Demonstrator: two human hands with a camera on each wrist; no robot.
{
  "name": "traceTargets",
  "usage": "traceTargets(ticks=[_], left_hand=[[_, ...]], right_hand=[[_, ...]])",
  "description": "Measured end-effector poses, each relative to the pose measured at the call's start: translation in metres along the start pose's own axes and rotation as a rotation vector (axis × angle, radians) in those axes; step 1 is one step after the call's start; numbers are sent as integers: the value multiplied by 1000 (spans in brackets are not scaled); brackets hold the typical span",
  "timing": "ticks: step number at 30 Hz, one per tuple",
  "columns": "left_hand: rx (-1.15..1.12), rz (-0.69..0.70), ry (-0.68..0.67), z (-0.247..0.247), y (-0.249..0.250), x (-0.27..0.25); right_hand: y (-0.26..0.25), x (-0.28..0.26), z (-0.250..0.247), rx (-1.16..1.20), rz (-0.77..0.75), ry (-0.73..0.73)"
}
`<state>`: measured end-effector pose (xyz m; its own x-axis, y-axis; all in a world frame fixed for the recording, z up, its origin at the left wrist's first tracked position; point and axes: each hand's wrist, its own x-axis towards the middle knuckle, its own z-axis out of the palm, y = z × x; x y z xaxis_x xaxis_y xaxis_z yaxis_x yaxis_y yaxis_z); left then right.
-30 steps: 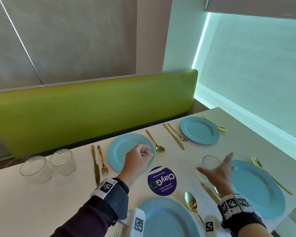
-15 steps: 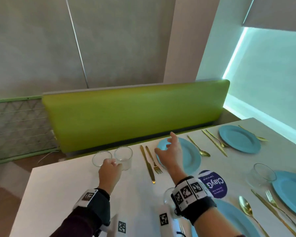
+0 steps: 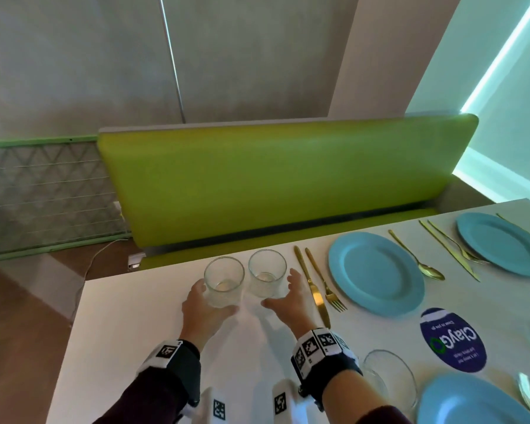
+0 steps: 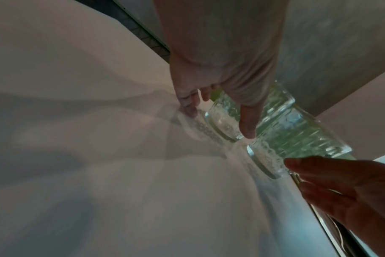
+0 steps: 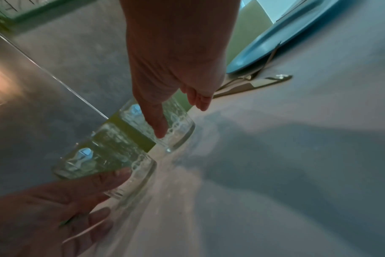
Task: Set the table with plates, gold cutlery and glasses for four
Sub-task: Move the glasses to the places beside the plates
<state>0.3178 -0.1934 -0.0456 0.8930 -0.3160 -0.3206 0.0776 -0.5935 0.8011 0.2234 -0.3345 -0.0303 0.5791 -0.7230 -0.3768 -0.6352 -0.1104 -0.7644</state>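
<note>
Bench back [image 3: 273, 179], green, upright behind white table [image 3: 129, 332]. Blue plate [image 3: 377, 276] flat on table, taken as landmark. Second blue plate [image 3: 502, 243] to its right; third [image 3: 471, 402] nearer the camera at bottom right. Round purple sticker [image 3: 452, 339] just beside landmark's near right rim. Empty glass [image 3: 389, 379] near bottom edge, beside third plate. Gold knife [image 3: 314, 290] and gold fork [image 3: 326, 284] side by side, just left of landmark; gold spoon [image 3: 418, 260] just right of it. Two clear glasses upright left of the knife, close together: left glass [image 3: 224, 281], right glass [image 3: 266, 276]. Left hand [image 3: 204, 307] curled round left glass, thumb on near wall. Right hand [image 3: 288, 298] spread about right glass, fingers straight, thumb near base; firm contact not determinable.
</note>
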Motion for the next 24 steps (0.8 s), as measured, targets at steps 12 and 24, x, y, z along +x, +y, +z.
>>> traceTargets(ticks=[12, 24], left_hand=[[-70, 73, 21, 11, -3, 15], [-84, 110, 59, 5, 11, -8]], right_hand=[[2, 29, 23, -6, -91, 41], [-24, 11, -12, -56, -140, 39]])
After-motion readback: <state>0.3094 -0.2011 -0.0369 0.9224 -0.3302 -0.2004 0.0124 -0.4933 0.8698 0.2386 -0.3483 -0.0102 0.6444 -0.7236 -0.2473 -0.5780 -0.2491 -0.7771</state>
